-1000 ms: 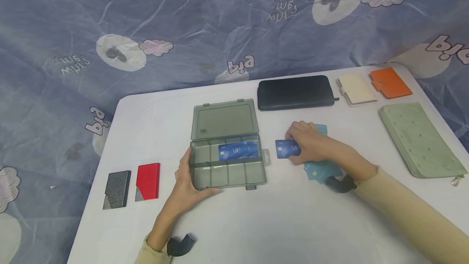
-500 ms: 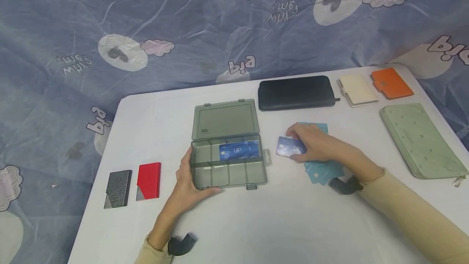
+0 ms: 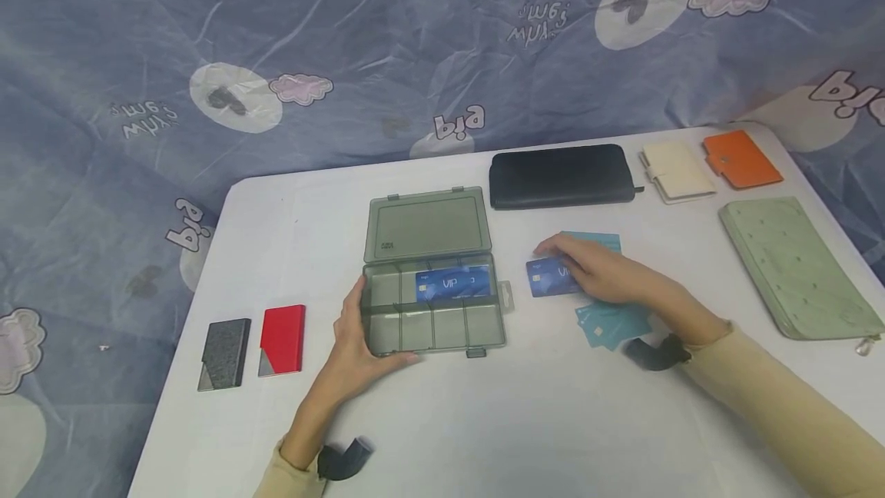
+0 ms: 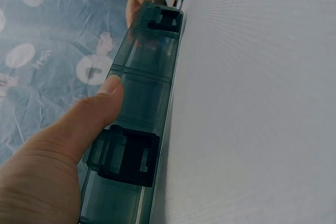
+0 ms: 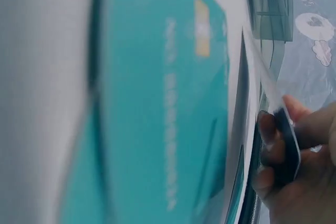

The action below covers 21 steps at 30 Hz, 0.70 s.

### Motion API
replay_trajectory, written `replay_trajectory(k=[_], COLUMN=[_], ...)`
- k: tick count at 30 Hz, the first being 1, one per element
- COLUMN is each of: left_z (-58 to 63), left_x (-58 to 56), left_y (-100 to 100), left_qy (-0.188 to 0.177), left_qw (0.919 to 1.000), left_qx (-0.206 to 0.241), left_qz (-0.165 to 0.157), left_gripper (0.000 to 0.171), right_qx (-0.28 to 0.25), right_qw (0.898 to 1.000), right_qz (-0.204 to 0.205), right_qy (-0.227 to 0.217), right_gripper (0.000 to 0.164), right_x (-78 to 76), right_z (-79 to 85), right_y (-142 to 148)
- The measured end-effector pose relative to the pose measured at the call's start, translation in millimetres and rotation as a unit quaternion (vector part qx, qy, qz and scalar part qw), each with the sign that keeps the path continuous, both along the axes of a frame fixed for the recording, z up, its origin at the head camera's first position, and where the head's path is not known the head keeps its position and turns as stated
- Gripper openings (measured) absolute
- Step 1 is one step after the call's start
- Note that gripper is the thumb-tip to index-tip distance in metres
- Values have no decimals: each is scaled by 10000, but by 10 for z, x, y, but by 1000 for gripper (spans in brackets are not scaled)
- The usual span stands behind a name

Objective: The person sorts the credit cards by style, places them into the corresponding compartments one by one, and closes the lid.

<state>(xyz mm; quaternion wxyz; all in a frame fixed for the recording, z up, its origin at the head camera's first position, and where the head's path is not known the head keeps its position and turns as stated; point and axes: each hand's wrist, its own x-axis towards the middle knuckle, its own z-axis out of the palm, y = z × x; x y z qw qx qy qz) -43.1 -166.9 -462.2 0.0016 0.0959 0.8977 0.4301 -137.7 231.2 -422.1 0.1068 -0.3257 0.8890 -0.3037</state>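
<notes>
An open translucent green compartment box (image 3: 415, 329) lies on the white table, its lid (image 3: 427, 225) folded back. Blue VIP cards (image 3: 442, 284) lie in its rear compartments. My left hand (image 3: 353, 356) grips the box's left front corner, the thumb (image 4: 84, 124) along the front wall in the left wrist view. Right of the box, my right hand (image 3: 608, 271) pinches a blue VIP card (image 3: 545, 277) by its right part. In the right wrist view the fingers curl round the dark card (image 5: 286, 145). Teal cards (image 3: 611, 323) lie fanned under and beside the right hand, partly hidden by it.
A black zip wallet (image 3: 561, 177) lies behind the box. At the back right are a cream card holder (image 3: 677, 170), an orange one (image 3: 743, 160) and a green zip wallet (image 3: 798, 267). Grey (image 3: 224, 356) and red (image 3: 282, 339) card cases lie at the left.
The right hand lifts and tilts the blue VIP card, then shifts slightly right; its thumb is now hidden beneath the hand in the head view. The left hand stays at the box.
</notes>
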Motion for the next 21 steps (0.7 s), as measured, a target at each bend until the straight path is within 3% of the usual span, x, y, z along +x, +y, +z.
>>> replay_trajectory(k=[4, 9, 15, 21], left_z=[-2, -4, 3, 2], left_x=[7, 12, 12, 10], left_y=[1, -1, -1, 3], left_qy=[-22, 24, 45, -30], left_qw=[10000, 10000, 10000, 10000], left_qx=[-31, 14, 8, 32], left_qz=[-7, -16, -33, 52], left_gripper=[128, 128, 128, 129], right_qx=[-156, -107, -65, -264], right_qw=[9999, 9996, 9999, 9960], right_qz=[-33, 77, 92, 418], right_qy=[50, 254, 115, 750], right_gripper=[35, 55, 57, 54], right_x=[-2, 13, 8, -61], right_z=[43, 182, 359, 277], right_y=[-54, -249, -618, -998])
